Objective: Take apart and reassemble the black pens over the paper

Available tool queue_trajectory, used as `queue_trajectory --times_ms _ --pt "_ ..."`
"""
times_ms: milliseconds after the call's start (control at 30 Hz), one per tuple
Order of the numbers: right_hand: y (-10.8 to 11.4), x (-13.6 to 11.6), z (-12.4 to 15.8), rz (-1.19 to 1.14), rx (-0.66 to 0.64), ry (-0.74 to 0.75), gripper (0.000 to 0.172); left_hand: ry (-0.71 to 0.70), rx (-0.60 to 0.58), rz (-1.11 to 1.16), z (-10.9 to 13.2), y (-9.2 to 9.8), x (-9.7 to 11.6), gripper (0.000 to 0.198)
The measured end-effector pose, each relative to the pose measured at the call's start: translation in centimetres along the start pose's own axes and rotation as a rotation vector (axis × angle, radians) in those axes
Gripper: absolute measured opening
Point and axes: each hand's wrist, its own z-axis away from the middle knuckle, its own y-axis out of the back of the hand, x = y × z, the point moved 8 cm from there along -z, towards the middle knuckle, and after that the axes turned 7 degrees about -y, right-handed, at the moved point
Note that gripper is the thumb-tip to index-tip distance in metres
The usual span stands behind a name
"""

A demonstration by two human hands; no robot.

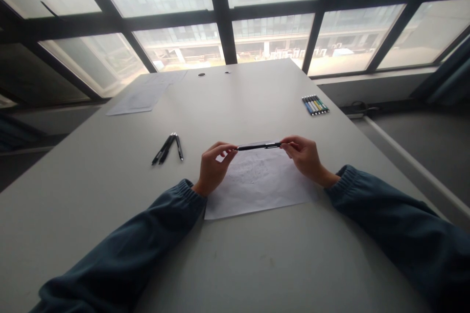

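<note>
A black pen (257,146) is stretched level between my two hands, above the far part of a white sheet of paper (264,200). My left hand (215,166) pinches one end of it between thumb and fingertips. The other end, by the clip, is pinched by my right hand (303,157). Faint scribbled marks show on the sheet beneath. Left of my left hand, several black pens (169,149) lie together on the table.
The white table (91,190) reaches to the windows. Near its right edge lies a row of coloured pens or markers (316,105). More paper sheets (141,95) rest at the far left. Two small round dark spots (201,75) show near the far edge.
</note>
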Motion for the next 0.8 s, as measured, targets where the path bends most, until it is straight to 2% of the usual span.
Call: queue_trajectory --times_ms 800 --pt "0.02 0.33 -0.08 0.011 -0.014 0.022 0.023 -0.010 -0.001 0.001 -0.12 -0.05 0.28 0.010"
